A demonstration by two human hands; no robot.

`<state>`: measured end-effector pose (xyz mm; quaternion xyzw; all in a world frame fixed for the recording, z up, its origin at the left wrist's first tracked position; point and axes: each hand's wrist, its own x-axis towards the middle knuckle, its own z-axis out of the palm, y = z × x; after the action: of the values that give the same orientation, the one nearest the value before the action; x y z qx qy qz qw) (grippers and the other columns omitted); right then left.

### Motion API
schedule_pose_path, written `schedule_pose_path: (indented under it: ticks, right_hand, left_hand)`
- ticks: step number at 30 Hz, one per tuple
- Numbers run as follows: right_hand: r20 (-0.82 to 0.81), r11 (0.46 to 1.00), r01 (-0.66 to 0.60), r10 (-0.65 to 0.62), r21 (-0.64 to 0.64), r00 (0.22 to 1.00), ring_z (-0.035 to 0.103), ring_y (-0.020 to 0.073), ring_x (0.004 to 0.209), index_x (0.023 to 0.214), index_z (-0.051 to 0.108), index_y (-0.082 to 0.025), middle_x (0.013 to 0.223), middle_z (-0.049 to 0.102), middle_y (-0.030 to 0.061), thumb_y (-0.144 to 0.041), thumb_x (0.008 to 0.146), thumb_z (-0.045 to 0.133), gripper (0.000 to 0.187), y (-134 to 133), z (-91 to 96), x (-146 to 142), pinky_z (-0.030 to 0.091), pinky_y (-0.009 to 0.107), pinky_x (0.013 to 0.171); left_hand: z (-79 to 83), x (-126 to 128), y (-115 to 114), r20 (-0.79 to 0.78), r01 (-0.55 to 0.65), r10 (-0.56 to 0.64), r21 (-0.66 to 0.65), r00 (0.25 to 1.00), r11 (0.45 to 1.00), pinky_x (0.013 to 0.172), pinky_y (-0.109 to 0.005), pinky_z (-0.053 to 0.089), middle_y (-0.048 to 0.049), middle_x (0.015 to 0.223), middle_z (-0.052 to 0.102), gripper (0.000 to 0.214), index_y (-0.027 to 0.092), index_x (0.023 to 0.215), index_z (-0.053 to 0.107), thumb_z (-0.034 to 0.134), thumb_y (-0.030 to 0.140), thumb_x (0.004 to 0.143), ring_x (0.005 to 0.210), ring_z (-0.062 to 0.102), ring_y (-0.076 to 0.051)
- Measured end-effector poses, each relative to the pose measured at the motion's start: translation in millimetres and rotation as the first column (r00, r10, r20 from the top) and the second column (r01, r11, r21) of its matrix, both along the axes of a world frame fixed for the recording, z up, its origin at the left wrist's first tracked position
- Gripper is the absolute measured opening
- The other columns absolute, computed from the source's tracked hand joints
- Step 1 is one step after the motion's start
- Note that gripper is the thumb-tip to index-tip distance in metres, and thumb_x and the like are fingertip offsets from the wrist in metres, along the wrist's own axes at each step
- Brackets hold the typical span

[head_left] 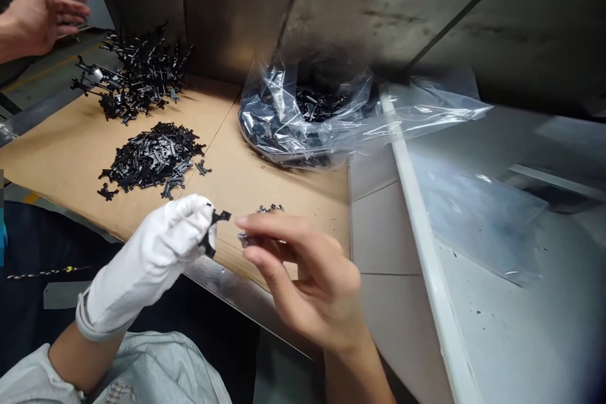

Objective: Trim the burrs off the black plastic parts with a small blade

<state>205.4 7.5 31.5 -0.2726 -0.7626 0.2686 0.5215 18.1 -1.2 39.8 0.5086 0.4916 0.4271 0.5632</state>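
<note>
White-gloved left hand (151,259), fingers pinched narrow on a black branched plastic part (214,227), above tan cardboard (61,164). Bare right hand (303,278), fingers narrowly gripping a small dark piece (245,240), near a loose heap of black parts (151,158).

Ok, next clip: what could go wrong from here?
The black plastic piece pinched in the gloved left hand could slip and drop past the metal table edge. The bare right hand might leave marks on the small piece it pinches. The loose pile lies close enough that a careless move could perhaps scatter it.
</note>
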Motion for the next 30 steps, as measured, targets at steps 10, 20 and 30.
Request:
schedule_pose_path:
  ticks: [10, 20, 30]
  right_hand:
    - [0.048, 0.992, -0.127, 0.127, 0.000, 0.991, 0.066, 0.0146, 0.070, 0.118, 0.065, -0.018, 0.084, 0.072, 0.0034, -0.015, 0.098, 0.064, 0.021, -0.6, -4.9, -3.3, 0.056, 0.025, 0.060]
    - [-0.032, 0.981, -0.184, 0.182, -0.063, 0.983, 0.064, 0.0141, 0.066, 0.115, 0.065, -0.019, 0.085, 0.073, 0.0044, -0.011, 0.097, 0.064, 0.020, -1.5, -3.3, -5.3, 0.055, 0.026, 0.060]
    - [-0.005, 0.986, -0.160, 0.160, -0.037, 0.987, 0.062, 0.0138, 0.065, 0.116, 0.063, -0.020, 0.082, 0.071, 0.0029, -0.007, 0.095, 0.063, 0.025, 1.7, -3.0, -6.2, 0.052, 0.026, 0.059]
  left_hand:
    - [-5.4, 0.5, -0.5, 0.239, -0.077, 0.086, -0.045, 0.967, 0.996, 0.058, -0.019, 0.047, 0.0025, 0.071, 0.054, 0.033, 0.021, 0.073, 0.061, 0.075, 0.047, 0.086, 0.063, 0.044, -0.010]
    - [-6.2, -0.9, -4.1, 0.142, -0.081, 0.102, -0.146, 0.985, 0.986, 0.093, -0.027, 0.058, -0.0023, 0.105, 0.074, 0.027, 0.027, 0.098, 0.075, 0.076, 0.048, 0.082, 0.103, 0.068, -0.020]
    - [0.9, 7.2, 2.8, 0.207, -0.049, 0.082, -0.158, 0.975, 0.986, 0.087, -0.029, 0.059, -0.0034, 0.095, 0.074, 0.016, 0.024, 0.084, 0.073, 0.080, 0.037, 0.078, 0.092, 0.070, -0.021]
